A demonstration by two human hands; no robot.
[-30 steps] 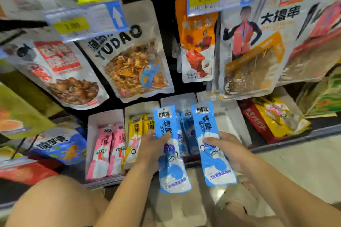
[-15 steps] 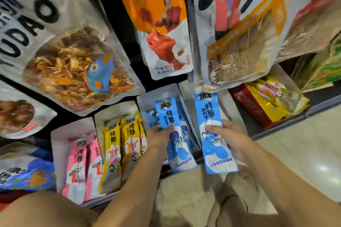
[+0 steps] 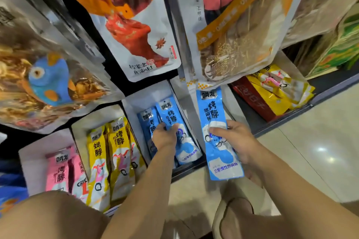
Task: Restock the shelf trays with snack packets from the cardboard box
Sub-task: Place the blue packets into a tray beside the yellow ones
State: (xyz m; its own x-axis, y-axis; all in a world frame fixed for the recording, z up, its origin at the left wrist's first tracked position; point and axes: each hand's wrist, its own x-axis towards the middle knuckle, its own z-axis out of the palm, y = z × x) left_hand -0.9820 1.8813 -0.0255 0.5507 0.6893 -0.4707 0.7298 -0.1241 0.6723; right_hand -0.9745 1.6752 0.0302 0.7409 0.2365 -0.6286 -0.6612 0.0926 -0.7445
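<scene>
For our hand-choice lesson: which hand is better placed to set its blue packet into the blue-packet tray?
Left. The left hand holds its blue packet inside the tray; the right hand holds the other packet outside its right wall.

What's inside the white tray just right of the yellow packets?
A long blue plastic snack packet, pinched by the left grip, lies over a second blue packet in the white card tray. Grip and packets cover the tray floor, so any more beneath are hidden.
</scene>
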